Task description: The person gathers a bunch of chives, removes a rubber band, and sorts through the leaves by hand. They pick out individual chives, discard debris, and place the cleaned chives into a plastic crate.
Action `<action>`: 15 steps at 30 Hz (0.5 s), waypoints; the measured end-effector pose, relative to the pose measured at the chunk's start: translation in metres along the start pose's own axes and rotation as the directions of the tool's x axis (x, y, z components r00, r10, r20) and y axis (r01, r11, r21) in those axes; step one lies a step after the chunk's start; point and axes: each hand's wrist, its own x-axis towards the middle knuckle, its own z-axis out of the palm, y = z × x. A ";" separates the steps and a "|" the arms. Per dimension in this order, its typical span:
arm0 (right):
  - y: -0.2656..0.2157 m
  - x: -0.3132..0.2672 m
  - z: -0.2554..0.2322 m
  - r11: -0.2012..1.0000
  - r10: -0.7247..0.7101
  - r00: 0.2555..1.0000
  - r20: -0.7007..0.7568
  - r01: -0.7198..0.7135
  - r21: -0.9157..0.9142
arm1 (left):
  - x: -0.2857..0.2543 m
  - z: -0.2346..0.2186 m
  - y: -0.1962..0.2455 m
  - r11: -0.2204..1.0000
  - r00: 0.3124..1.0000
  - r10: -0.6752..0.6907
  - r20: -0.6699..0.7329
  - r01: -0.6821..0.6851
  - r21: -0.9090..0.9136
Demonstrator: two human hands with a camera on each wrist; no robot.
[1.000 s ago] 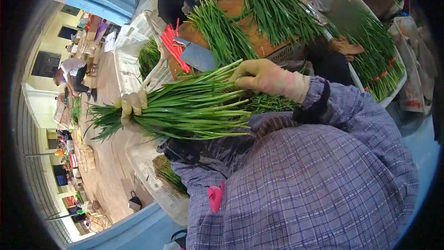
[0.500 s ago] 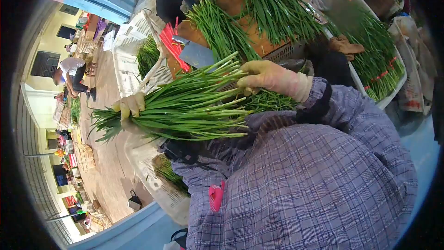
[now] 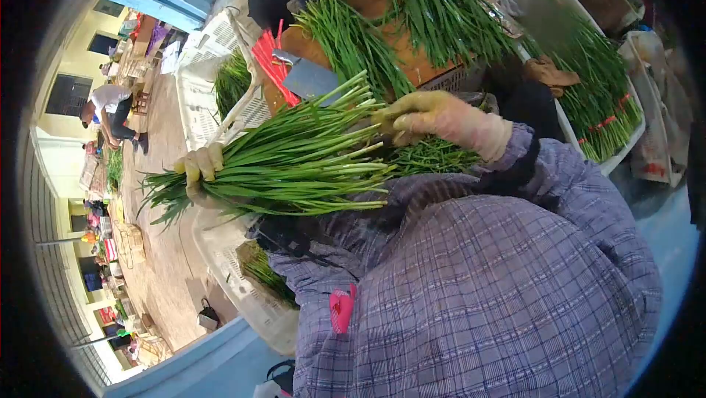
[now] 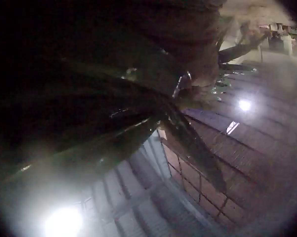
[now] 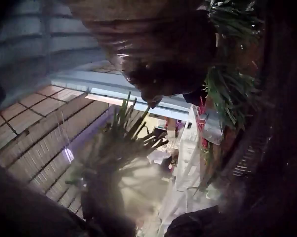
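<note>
In the head view my gloved left hand [image 3: 200,166] grips a bunch of garlic chives [image 3: 294,162] round its leafy end. Its pale cut stalks fan out toward my right side. The gloved right hand [image 3: 448,124] is at those stalk ends, its fingers loosely bent, with nothing visibly held. Seen from the right wrist, dark fingers [image 5: 148,94] hang close beside the upright stalk tips [image 5: 133,111]. The left wrist view is very dark, showing chive leaves [image 4: 198,148] against the roof.
Loose chives [image 3: 353,45] lie on a brown board [image 3: 368,1] beside a flat metal blade [image 3: 310,78] and red strips [image 3: 271,59]. White crates [image 3: 195,96] stand at the left. At the right a tub [image 3: 625,144] holds banded chives. Another person [image 3: 110,111] bends over in the distance.
My right hand has come off the stalks that its fingertips touched and shifted slightly right. The upper stalks now spread higher. My left hand keeps its grip, a little farther left.
</note>
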 end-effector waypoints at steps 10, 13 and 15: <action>-0.007 0.017 0.036 0.978 -0.020 0.996 -0.082 0.003 -0.207 | 0.001 0.019 -0.019 1.000 0.998 0.001 -0.068 0.001 0.025; 0.014 0.027 0.031 0.975 -0.130 0.989 -0.070 0.114 -0.192 | -0.001 0.010 -0.017 0.998 0.997 -0.042 -0.070 0.045 0.047; 0.010 0.022 0.032 0.979 -0.137 0.986 -0.090 0.121 -0.165 | -0.003 0.003 -0.014 0.998 0.997 -0.041 -0.070 0.043 0.038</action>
